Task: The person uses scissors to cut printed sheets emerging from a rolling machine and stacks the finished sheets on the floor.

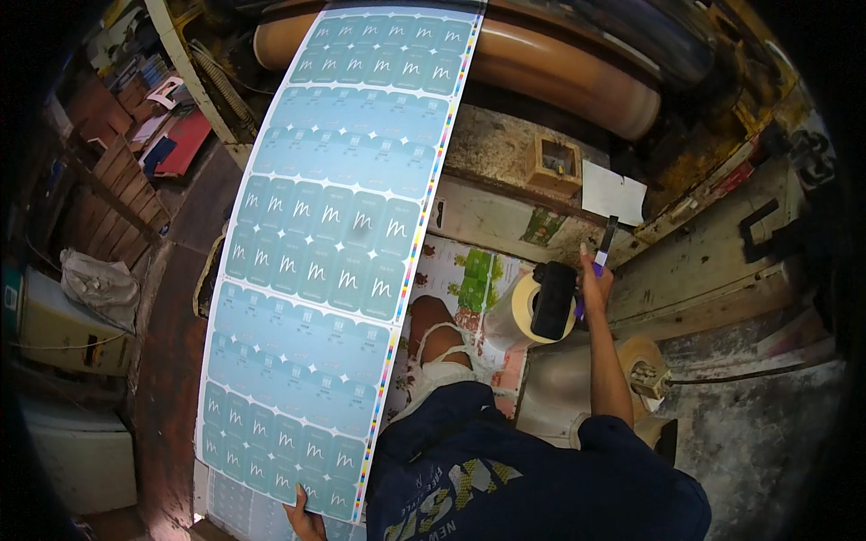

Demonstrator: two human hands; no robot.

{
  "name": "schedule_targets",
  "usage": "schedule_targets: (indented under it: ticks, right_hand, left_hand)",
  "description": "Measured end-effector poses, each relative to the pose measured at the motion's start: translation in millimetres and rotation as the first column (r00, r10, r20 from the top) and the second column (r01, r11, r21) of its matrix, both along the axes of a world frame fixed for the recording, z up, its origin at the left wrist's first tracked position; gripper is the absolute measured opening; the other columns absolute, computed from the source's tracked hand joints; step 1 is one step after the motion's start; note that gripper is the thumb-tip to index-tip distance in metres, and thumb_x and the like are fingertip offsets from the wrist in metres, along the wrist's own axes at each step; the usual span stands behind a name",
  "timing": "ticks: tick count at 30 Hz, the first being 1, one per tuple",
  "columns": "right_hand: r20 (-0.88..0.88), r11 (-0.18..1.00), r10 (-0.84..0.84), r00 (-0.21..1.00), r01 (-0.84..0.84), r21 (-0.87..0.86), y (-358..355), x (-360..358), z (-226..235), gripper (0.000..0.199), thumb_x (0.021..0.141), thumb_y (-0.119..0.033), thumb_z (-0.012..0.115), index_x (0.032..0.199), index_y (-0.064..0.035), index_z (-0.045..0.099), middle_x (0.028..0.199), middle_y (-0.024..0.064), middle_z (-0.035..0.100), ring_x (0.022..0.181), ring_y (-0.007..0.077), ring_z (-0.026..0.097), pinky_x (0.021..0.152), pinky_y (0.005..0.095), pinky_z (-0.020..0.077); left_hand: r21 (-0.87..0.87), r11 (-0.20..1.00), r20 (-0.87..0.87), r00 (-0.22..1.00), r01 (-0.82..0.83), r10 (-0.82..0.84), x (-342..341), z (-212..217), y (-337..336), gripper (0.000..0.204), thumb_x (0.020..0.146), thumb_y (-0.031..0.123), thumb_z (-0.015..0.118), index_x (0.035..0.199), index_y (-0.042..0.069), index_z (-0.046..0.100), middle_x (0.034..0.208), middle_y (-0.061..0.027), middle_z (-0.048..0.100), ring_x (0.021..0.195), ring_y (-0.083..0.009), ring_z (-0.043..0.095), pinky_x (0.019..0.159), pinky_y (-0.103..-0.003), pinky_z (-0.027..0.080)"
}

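A long printed sheet in pale blue and green runs from the rollers at the top down to the lower left, with rows of repeated label panels. My left hand pinches its near end, thumb on top and fingers under it. Off to the right, my right hand is closed round a slim knife-like tool, purple at the handle with a dark flat end pointing away. Beside that hand a black phone-like object lies on a pale roll.
Large brown rollers span the far side of the machine. A small wooden box and a white paper piece rest on its ledge. Another roll stands at the right. A pale crumpled bag sits at the left.
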State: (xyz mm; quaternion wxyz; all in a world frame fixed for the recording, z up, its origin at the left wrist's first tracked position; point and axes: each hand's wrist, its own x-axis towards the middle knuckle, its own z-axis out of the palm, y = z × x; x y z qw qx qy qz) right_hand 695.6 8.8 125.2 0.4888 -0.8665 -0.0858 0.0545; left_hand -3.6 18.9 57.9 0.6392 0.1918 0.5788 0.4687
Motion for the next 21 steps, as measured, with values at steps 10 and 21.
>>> schedule_targets:
  ticks: [10, 21]
  right_hand:
    - [0.0, 0.927, 0.116, 0.993, -0.108, 0.36, 34, -6, 39, 0.037, 0.1, -0.039, 0.05, 0.105, -0.0033, 0.058, 0.085, 0.0051, 0.062, 0.052, 0.0097, 0.055, 0.042, 0.026, 0.0439]
    - [0.152, 0.885, 0.292, 0.944, -0.327, 0.33, 73, -25, 110, 0.034, 0.102, -0.03, 0.049, 0.118, -0.0017, 0.056, 0.077, 0.0054, 0.063, 0.05, 0.0088, 0.053, 0.042, 0.0248, 0.043]
  left_hand:
    - [0.004, 1.0, 0.012, 1.0, 0.017, -0.017, -60, -4, -30, 0.058, 0.091, 0.013, 0.063, 0.143, 0.006, 0.037, 0.13, -0.0134, 0.053, 0.114, -0.0284, 0.055, 0.095, -0.045, 0.047]
    - [-0.095, 0.992, 0.025, 0.996, -0.082, 0.085, -78, -3, -91, 0.059, 0.091, 0.013, 0.065, 0.142, 0.004, 0.037, 0.132, -0.0156, 0.051, 0.112, -0.0292, 0.056, 0.091, -0.043, 0.049]
